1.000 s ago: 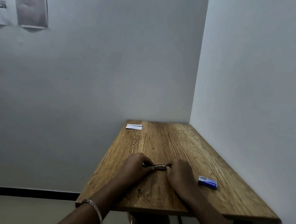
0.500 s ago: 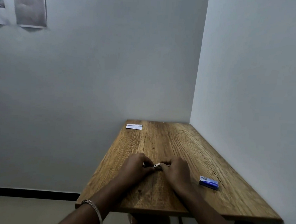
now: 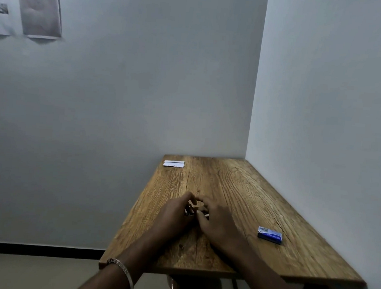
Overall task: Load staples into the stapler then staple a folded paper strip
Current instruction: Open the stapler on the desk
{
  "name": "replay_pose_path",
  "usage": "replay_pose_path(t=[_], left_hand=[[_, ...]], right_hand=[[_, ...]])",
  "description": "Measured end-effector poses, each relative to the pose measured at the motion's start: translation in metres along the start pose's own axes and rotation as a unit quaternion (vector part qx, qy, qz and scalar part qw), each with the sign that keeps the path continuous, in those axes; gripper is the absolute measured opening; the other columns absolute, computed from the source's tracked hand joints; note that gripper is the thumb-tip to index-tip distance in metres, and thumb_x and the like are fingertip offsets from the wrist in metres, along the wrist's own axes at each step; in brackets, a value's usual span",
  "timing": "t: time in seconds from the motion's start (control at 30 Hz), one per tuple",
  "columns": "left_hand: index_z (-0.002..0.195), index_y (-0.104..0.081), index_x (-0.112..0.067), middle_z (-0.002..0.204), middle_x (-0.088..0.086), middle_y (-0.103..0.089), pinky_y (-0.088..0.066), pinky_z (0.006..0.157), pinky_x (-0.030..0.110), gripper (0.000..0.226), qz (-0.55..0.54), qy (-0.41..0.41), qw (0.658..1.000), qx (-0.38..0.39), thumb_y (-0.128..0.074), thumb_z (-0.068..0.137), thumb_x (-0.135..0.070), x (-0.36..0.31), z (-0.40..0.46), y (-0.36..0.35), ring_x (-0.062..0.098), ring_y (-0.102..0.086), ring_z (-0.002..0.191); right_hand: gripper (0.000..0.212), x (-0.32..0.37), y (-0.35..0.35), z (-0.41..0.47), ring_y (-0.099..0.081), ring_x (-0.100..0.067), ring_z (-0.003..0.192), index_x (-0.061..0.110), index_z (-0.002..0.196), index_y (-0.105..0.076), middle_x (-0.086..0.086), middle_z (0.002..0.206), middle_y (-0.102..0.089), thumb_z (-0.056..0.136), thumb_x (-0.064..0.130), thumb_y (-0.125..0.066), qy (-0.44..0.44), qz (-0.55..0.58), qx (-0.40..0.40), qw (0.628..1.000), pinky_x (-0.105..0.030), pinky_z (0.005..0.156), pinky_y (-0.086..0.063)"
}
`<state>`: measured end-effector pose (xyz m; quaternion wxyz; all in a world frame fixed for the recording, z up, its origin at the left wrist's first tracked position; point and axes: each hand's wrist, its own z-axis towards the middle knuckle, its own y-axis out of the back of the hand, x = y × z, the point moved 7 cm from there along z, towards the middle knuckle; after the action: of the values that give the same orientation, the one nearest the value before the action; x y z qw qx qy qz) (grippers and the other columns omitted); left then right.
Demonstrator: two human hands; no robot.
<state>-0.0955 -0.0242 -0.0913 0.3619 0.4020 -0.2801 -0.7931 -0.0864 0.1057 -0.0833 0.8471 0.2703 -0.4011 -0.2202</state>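
A small metal stapler (image 3: 190,211) lies on the wooden table (image 3: 238,192), mostly hidden between my two hands. My left hand (image 3: 175,213) grips its left end. My right hand (image 3: 215,223) covers its right end, fingers curled over it and touching the left hand's fingertips. A blue staple box (image 3: 269,235) lies flat on the table to the right of my right hand. A white folded paper strip (image 3: 173,163) rests at the table's far left corner.
The table fits into a room corner, with a wall (image 3: 322,108) along its right side and another behind it. Its left and near edges are open to the floor. Paper sheets (image 3: 39,7) hang on the back wall at upper left.
My right hand has slid left along the stapler until it meets my left hand, and the visible metal part has shrunk to a small bit. The box and strip have not moved.
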Motion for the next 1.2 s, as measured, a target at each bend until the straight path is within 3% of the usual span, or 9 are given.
replay_pose_path(t=[0.07,0.2,0.27,0.37,0.47,0.7,0.9,1.07,1.2], left_hand=[[0.111,-0.06,-0.028,0.103,-0.011,-0.068,-0.057,0.073,0.019,0.027,0.023,-0.013,1.0,0.006,-0.072,0.086,-0.027,-0.004,-0.001,-0.001,-0.001,-0.062,0.086],[0.105,-0.062,-0.031,0.101,-0.014,-0.066,-0.05,0.071,0.015,0.022,0.027,0.006,1.0,0.012,-0.072,0.085,-0.033,0.0,-0.001,-0.003,-0.003,-0.058,0.085],[0.104,-0.062,-0.033,0.098,-0.017,-0.064,-0.049,0.07,0.017,0.023,0.024,0.021,0.999,0.017,-0.073,0.084,-0.034,0.003,0.0,-0.004,-0.003,-0.057,0.085],[0.102,-0.062,-0.035,0.094,-0.019,-0.062,-0.047,0.068,0.016,0.022,0.022,0.03,0.999,0.018,-0.074,0.083,-0.037,0.006,0.001,-0.005,-0.004,-0.056,0.085],[0.101,-0.062,-0.035,0.09,-0.021,-0.059,-0.041,0.065,0.014,0.022,0.026,0.027,0.999,0.018,-0.074,0.083,-0.038,0.007,0.001,-0.006,-0.007,-0.054,0.082],[0.102,-0.064,-0.032,0.094,-0.018,-0.064,-0.042,0.065,0.015,0.023,0.028,0.017,0.999,0.009,-0.075,0.083,-0.036,0.004,0.0,-0.004,-0.002,-0.057,0.083],[0.103,-0.063,-0.034,0.091,-0.02,-0.06,-0.044,0.068,0.015,0.023,0.023,0.02,0.999,0.014,-0.074,0.083,-0.035,0.003,0.0,-0.003,-0.002,-0.057,0.084],[0.102,-0.064,-0.033,0.091,-0.019,-0.062,-0.04,0.064,0.012,0.023,0.02,0.018,1.0,0.012,-0.075,0.082,-0.034,0.003,-0.001,-0.003,-0.005,-0.055,0.08],[0.103,-0.064,-0.032,0.096,-0.016,-0.066,-0.047,0.069,0.015,0.023,0.014,0.019,1.0,0.012,-0.075,0.083,-0.033,0.003,-0.001,-0.003,-0.004,-0.058,0.083]], right_hand=[[0.042,-0.002,0.002,0.0,-0.066,-0.005,0.1,0.027,0.136,-0.055,0.001,0.117,-0.071,0.096,0.015,-0.058,-0.015,0.01,-0.008,1.0,-0.019,0.084,-0.055],[0.03,-0.01,0.019,0.002,-0.064,0.0,0.096,0.02,0.123,-0.067,0.001,0.113,-0.073,0.096,0.011,-0.059,-0.038,0.003,-0.078,0.996,-0.005,0.072,-0.047],[0.028,-0.018,0.03,0.001,-0.064,-0.004,0.098,0.018,0.12,-0.07,0.001,0.114,-0.073,0.096,0.01,-0.058,-0.057,-0.031,-0.099,0.993,-0.008,0.076,-0.046],[0.03,-0.032,0.035,-0.001,-0.065,-0.015,0.105,0.019,0.123,-0.068,0.0,0.117,-0.071,0.097,0.012,-0.053,-0.1,-0.107,-0.061,0.987,-0.029,0.085,-0.056],[0.032,-0.038,0.028,-0.006,-0.064,-0.016,0.098,0.022,0.119,-0.068,0.0,0.108,-0.07,0.098,0.015,-0.046,-0.104,-0.15,-0.006,0.983,-0.036,0.085,-0.056],[0.039,-0.029,0.021,-0.01,-0.063,-0.015,0.103,0.029,0.123,-0.066,0.003,0.112,-0.07,0.096,0.012,-0.044,-0.048,-0.164,0.024,0.985,-0.031,0.089,-0.051],[0.031,-0.027,0.021,-0.006,-0.059,-0.013,0.095,0.027,0.111,-0.065,0.003,0.107,-0.066,0.095,0.012,-0.044,-0.044,-0.176,0.046,0.982,-0.032,0.084,-0.051],[0.032,-0.02,0.017,0.001,-0.056,-0.012,0.105,0.023,0.117,-0.068,0.003,0.117,-0.062,0.096,0.009,-0.048,-0.052,-0.156,0.065,0.984,-0.029,0.091,-0.048],[0.034,-0.016,0.013,-0.001,-0.057,-0.012,0.104,0.024,0.117,-0.069,0.004,0.119,-0.061,0.095,0.007,-0.051,-0.052,-0.134,0.05,0.988,-0.028,0.09,-0.05]])
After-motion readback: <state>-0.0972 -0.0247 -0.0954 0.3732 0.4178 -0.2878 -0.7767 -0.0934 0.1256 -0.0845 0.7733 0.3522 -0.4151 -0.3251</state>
